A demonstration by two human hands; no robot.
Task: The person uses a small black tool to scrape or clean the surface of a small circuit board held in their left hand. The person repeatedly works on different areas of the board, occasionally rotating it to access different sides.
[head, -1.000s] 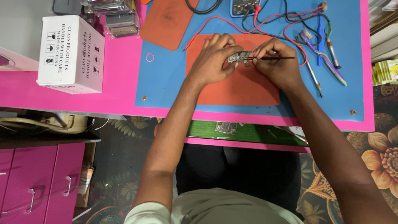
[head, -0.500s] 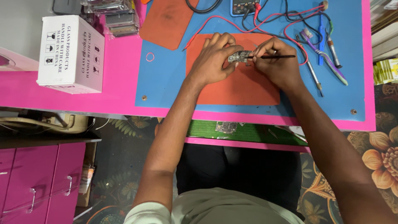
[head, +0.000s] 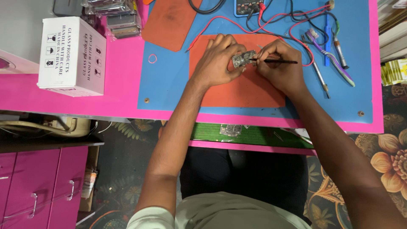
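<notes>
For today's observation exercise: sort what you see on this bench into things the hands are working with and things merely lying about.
In use:
left hand holding the small circuit board
right hand holding the thin black tool
orange mat beneath them

Lying about:
white cardboard box
toothbrush
second orange mat
meter with red lead
small ring

A white cardboard box (head: 72, 55) with black print and small black symbols stands at the left of the pink surface (head: 123, 89). Beside it, at the top, lies a stack of clear-wrapped flat packets (head: 121, 19). Yellow packs (head: 394, 71) sit at the right edge.
</notes>
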